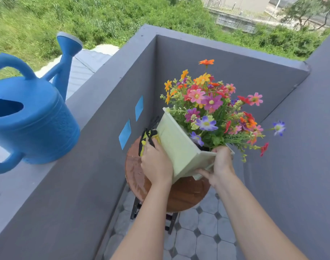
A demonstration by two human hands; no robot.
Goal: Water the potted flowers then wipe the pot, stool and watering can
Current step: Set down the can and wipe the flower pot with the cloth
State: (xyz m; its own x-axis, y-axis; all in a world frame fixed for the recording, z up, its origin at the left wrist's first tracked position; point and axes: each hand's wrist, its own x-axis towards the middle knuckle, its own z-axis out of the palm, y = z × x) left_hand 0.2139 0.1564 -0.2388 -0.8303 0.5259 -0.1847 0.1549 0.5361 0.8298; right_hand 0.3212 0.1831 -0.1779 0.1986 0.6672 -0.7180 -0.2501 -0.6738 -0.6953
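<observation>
A pale green square pot full of colourful flowers is tilted to the right above a round wooden stool. My right hand grips the pot's near corner and rim. My left hand presses a yellow and black cloth against the pot's left side. A big blue watering can stands on the grey ledge at the left, its spout pointing away. The stool's top looks wet on its left part.
Grey balcony walls enclose the stool on three sides, with two blue tape patches on the left wall. The floor is grey tiled. Beyond the ledge lie a roof, grass and bushes far below.
</observation>
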